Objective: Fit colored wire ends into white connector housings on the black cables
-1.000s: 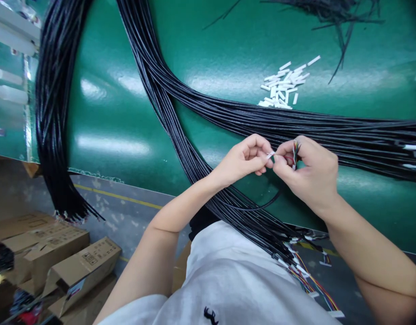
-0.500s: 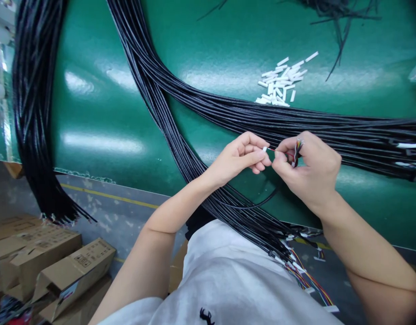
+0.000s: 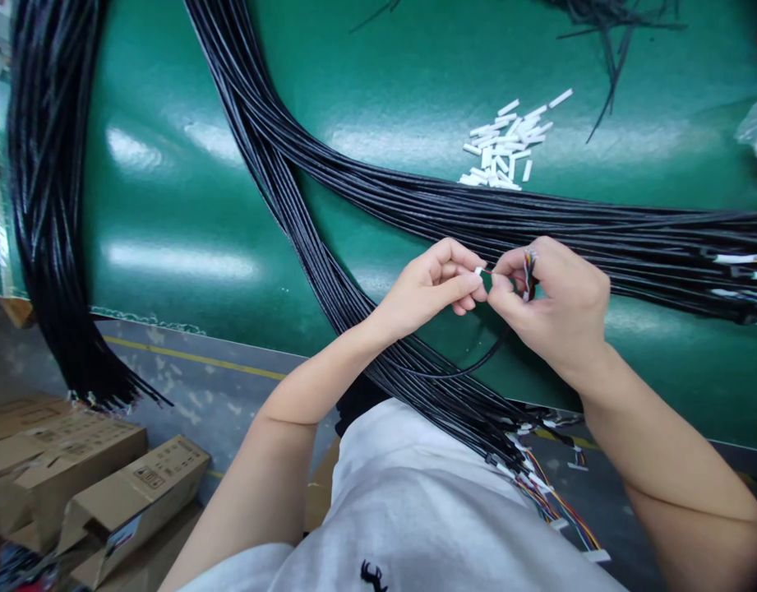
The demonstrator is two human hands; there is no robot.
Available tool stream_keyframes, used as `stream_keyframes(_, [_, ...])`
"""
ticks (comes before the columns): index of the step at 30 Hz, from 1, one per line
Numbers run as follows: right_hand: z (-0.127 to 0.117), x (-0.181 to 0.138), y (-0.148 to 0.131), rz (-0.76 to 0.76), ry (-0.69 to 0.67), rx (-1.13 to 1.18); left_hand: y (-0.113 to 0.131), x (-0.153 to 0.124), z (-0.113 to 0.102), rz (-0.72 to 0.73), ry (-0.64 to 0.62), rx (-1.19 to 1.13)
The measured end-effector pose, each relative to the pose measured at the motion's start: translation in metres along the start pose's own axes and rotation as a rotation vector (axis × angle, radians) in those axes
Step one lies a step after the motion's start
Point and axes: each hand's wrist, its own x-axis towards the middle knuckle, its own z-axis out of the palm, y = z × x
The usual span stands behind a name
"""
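Pinching a small white housing (image 3: 478,270) between thumb and forefinger of the left hand (image 3: 436,288), clamping the coloured wire ends (image 3: 527,267) of one black cable (image 3: 470,367) in the right hand (image 3: 556,308), both over the near edge of the green table (image 3: 186,205). Probably midway: white plugs already on many cable ends (image 3: 538,485) hanging at lower right, but a pile of loose housings (image 3: 505,148) left behind the hands. On the floor, cardboard boxes (image 3: 131,485), contents not visible.

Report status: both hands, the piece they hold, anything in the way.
Left hand pinches white connector. Right hand pinches coloured wires; black cable loops below. Big cable bundle runs behind both hands.
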Motion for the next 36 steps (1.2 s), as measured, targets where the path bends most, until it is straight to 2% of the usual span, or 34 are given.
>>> stream_keyframes(8, [0.001, 0.000, -0.001, 0.022, 0.001, 0.074, 0.001, 0.000, -0.001, 0.000, -0.034, 0.001])
stream_keyframes(12, [0.001, 0.001, -0.002, 0.129, -0.027, 0.150, 0.001, 0.001, -0.002, 0.007, -0.033, 0.006])
stream_keyframes(14, [0.000, 0.003, 0.001, 0.236, -0.068, 0.306, 0.000, 0.002, -0.002, 0.034, -0.021, 0.014])
stream_keyframes(17, [-0.001, 0.008, 0.007, 0.403, -0.138, 0.672, -0.001, 0.003, -0.003, 0.087, 0.015, 0.026])
stream_keyframes(19, [-0.002, 0.012, 0.010, 0.494, -0.134, 0.872, -0.001, 0.003, -0.004, 0.102, 0.037, 0.032])
stream_keyframes(22, [-0.004, 0.015, 0.011, 0.590, -0.114, 1.031, 0.000, 0.003, -0.004, 0.097, 0.066, 0.025])
stream_keyframes(36, [-0.007, 0.014, 0.012, 0.633, -0.116, 1.110, 0.003, 0.001, -0.003, 0.076, 0.116, -0.007])
